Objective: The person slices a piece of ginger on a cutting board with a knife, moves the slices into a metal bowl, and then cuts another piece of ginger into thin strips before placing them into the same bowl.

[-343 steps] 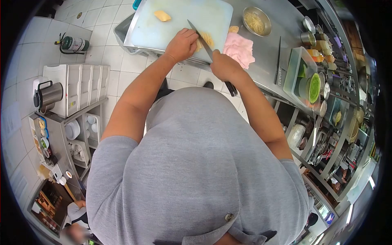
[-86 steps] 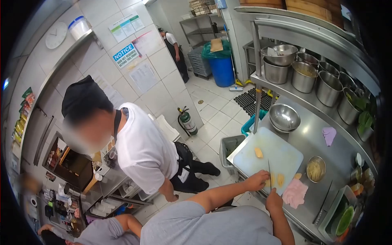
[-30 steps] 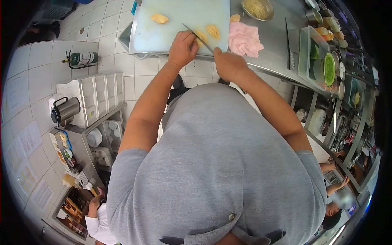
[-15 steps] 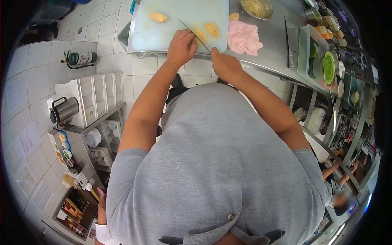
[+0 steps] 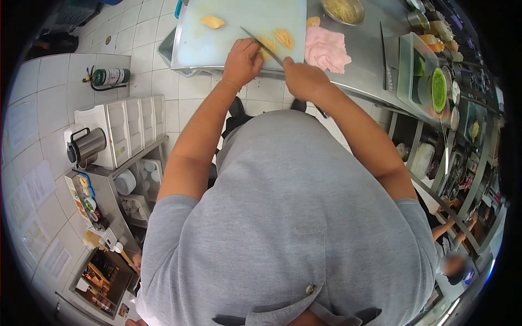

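My left hand (image 5: 243,61) rests on the pale cutting board (image 5: 190,49) with its fingers curled and pressed down beside the blade. Under and past its fingertips lie pale yellow vegetable slices (image 5: 267,43), mostly covered by the hand and knife. My right hand (image 5: 305,81) is wrapped around the handle of a long kitchen knife (image 5: 261,44), whose blade slants across the slices, tip pointing away and left. To the blade's right sits a small pile of thin yellow strips (image 5: 283,38). A whole peeled yellow piece (image 5: 212,22) lies farther up on the left.
Right of the board are a crumpled pink cloth (image 5: 326,49), a metal bowl (image 5: 356,19) of shreds, a long dark utensil (image 5: 384,54) and a clear plastic tub (image 5: 405,70). A steel shelf unit (image 5: 95,185) stands left. Other people appear at the lower edges.
My right hand and the knife handle have shifted slightly up and right, with the blade still over the slices. My left hand stays almost in place. A person's arm at lower left has moved.
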Motion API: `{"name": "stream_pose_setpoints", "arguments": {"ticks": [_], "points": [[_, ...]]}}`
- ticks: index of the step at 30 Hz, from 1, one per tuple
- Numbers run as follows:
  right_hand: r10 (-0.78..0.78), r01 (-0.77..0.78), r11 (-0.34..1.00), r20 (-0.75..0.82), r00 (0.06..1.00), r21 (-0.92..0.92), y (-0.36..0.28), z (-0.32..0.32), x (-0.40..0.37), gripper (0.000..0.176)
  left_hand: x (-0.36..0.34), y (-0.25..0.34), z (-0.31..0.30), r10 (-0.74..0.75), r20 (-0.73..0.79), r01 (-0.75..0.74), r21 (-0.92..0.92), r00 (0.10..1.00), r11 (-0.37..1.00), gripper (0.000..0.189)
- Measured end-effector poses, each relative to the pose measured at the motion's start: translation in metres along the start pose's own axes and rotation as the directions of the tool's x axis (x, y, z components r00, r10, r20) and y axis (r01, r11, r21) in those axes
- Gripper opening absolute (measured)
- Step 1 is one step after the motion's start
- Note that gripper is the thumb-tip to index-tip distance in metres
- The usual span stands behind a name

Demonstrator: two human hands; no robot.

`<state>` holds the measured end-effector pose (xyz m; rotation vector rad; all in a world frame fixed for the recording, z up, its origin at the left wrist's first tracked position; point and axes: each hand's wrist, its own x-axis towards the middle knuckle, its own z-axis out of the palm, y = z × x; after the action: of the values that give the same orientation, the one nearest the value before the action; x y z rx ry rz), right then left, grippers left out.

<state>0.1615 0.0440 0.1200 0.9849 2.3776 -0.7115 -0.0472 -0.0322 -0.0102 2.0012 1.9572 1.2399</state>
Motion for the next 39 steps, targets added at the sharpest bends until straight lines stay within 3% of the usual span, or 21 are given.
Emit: {"name": "stream_pose_setpoints", "arguments": {"ticks": [3,6,9,13,15,25,31,39], "points": [[-0.021,0.021,1.0,-0.135,0.991,0.0,0.011,0.037,-0.004,0.022,0.002,-0.001,0.003,0.009,-0.032,-0.009,-0.003,0.999,1.0,0.021],[-0.009,0.011,1.0,-0.11,0.994,0.019,0.017,0.051,0.011,0.022,0.001,-0.001,0.002,0.023,-0.026,-0.023,-0.009,0.999,1.0,0.021],[-0.036,0.035,0.999,-0.056,0.998,-0.007,0.012,0.015,0.01,0.023,-0.001,0.001,-0.004,0.013,0.028,-0.013,-0.011,1.0,1.0,0.021],[-0.08,0.076,0.996,-0.085,0.993,-0.051,0.014,0.025,-0.003,0.023,0.002,-0.002,-0.002,0.012,0.026,-0.012,0.003,1.0,1.0,0.025],[-0.025,0.033,0.998,-0.135,0.991,0.053,0.017,0.05,0.002,0.023,0.002,-0.002,-0.002,0.0,0.025,-0.001,0.005,1.0,1.0,0.025],[-0.078,0.085,0.995,-0.12,0.99,0.054,0.045,0.044,0.005,0.027,-0.004,0.002,-0.012,0.009,0.039,-0.011,0.049,0.999,0.999,0.028],[-0.013,0.015,1.0,-0.183,0.983,0.007,0.056,0.031,0.012,0.029,0.006,0.007,0.008,-0.017,0.027,0.015,0.049,0.999,0.999,0.028],[-0.034,0.028,0.998,-0.121,0.992,-0.048,0.052,0.02,0.009,0.028,0.019,0.014,0.015,-0.021,0.031,0.02,0.02,0.999,1.0,0.027]]}}
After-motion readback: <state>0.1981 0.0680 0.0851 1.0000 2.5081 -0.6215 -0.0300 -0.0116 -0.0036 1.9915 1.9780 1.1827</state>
